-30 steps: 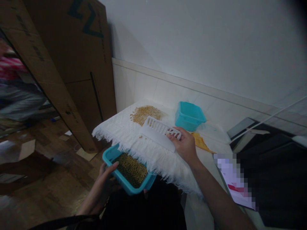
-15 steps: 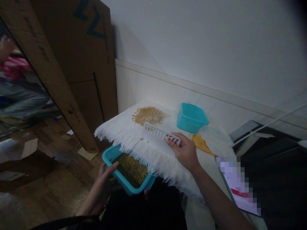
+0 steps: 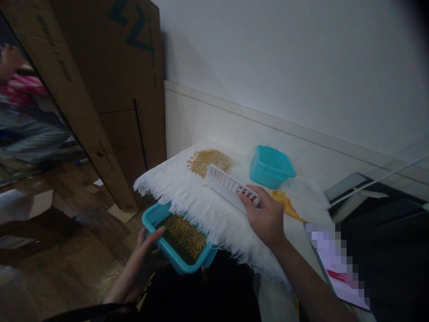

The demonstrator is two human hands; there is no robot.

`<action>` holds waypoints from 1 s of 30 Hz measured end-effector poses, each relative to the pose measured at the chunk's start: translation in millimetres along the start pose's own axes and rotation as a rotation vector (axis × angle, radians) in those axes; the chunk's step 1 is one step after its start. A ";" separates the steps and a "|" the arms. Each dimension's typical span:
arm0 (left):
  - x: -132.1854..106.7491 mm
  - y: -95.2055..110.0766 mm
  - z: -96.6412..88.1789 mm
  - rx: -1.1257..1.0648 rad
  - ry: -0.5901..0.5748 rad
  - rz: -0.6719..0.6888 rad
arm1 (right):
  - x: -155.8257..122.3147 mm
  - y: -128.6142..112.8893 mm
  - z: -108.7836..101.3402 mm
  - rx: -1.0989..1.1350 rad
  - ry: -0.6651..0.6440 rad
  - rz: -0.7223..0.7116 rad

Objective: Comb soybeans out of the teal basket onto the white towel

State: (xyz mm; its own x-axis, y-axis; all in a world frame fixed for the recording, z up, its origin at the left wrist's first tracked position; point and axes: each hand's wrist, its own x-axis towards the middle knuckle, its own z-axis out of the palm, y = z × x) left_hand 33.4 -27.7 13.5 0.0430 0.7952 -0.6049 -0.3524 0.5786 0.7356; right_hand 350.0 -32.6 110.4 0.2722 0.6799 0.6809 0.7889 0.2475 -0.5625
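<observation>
My left hand (image 3: 149,250) grips the near left side of a teal plastic container (image 3: 179,264), thumb over its rim. Inside it lie many soybeans (image 3: 182,235). The container is held under the fringed edge of a white cloth (image 3: 167,174), which covers part of its opening. My right hand (image 3: 266,214) is closed around one end of a white slotted plastic piece (image 3: 228,185), held tilted at the cloth. Its far end is beside a pile of soybeans (image 3: 209,161) on the cloth; whether it touches them I cannot tell.
A second teal container (image 3: 271,172) stands on the table by the wall, behind a yellow cloth (image 3: 284,203). A tall cardboard box (image 3: 124,134) is at the left. Beyond it a person in a pink-and-white top (image 3: 25,87) sits low. A blurred-out flat panel (image 3: 335,264) lies right.
My right hand and the white slotted piece have moved away from the cloth's near edge, toward the pile. The stray beans near that edge no longer show. My left hand stays on the container.
</observation>
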 end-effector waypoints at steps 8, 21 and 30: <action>-4.7 7.2 6.8 -0.019 0.032 -0.036 | 15.0 17.1 10.5 -0.034 -0.032 0.002; 0.1 0.7 -2.6 0.018 -0.017 0.007 | 11.4 6.8 13.2 -0.024 -0.031 0.006; -0.6 2.1 -1.1 0.000 -0.009 -0.006 | 8.3 5.7 12.9 0.032 -0.060 0.048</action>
State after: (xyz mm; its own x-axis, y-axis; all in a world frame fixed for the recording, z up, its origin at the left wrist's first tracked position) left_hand 31.6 -27.1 15.1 0.0533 0.7931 -0.6068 -0.3517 0.5836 0.7319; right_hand 349.6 -16.7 106.8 0.2754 0.7313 0.6240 0.7577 0.2344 -0.6091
